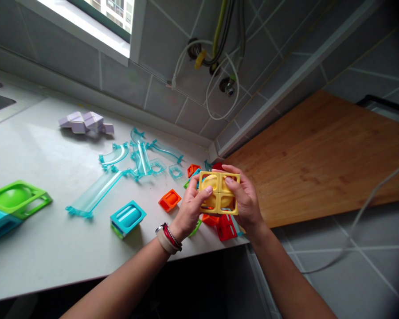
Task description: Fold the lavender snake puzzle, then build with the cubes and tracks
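Note:
Between both hands I hold a yellow block piece, a frame of open cells with rounded insides, above the counter's right end. My left hand grips its left side, thumb across the front. On the right side my right hand grips it, thumb at the upper right cell. Red blocks and orange blocks lie under and behind my hands, partly hidden. An orange block rests just left of my left hand. Farther left stands a blue block with a green underside.
Clear teal track pieces spread over the white counter. A green block joined to blue sits at the left edge. Lilac folded blocks lie near the wall. A wooden board is at right, with a cable hanging past it.

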The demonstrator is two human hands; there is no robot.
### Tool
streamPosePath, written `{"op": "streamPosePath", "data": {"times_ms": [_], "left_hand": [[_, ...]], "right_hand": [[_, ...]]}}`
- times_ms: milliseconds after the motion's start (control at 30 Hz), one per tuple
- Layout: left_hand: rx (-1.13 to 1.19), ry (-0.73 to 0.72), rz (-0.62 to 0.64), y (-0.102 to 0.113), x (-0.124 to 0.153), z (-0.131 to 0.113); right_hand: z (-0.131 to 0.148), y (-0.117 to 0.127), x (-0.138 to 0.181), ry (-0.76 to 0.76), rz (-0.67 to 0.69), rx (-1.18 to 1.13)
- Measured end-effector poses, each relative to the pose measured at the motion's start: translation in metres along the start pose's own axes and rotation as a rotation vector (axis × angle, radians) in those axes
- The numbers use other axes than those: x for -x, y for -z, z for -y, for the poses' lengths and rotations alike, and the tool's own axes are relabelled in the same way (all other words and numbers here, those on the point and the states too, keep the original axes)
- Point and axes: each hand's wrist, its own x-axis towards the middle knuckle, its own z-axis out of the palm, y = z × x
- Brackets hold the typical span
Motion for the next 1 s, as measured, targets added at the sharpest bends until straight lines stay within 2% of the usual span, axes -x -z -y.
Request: {"op": "streamPosePath", "data": {"times_ms": [800,900,1000], "left_hand": [[-0.037,-0.05,0.004,0.001,0.0,0.003],[-0.042,-0.037,0.036,0.001,0.0,0.0],[-0.017,0.013,0.079,0.001,0.0,-0.004]], "right_hand": [[0.0,0.003,-0.001,0.012,-0.001,0.064],[0.003,0.006,-0.001,-0.002,0.03,0.105],[0.009,0.011,0.001,-0.019,0.12,0.157]]}}
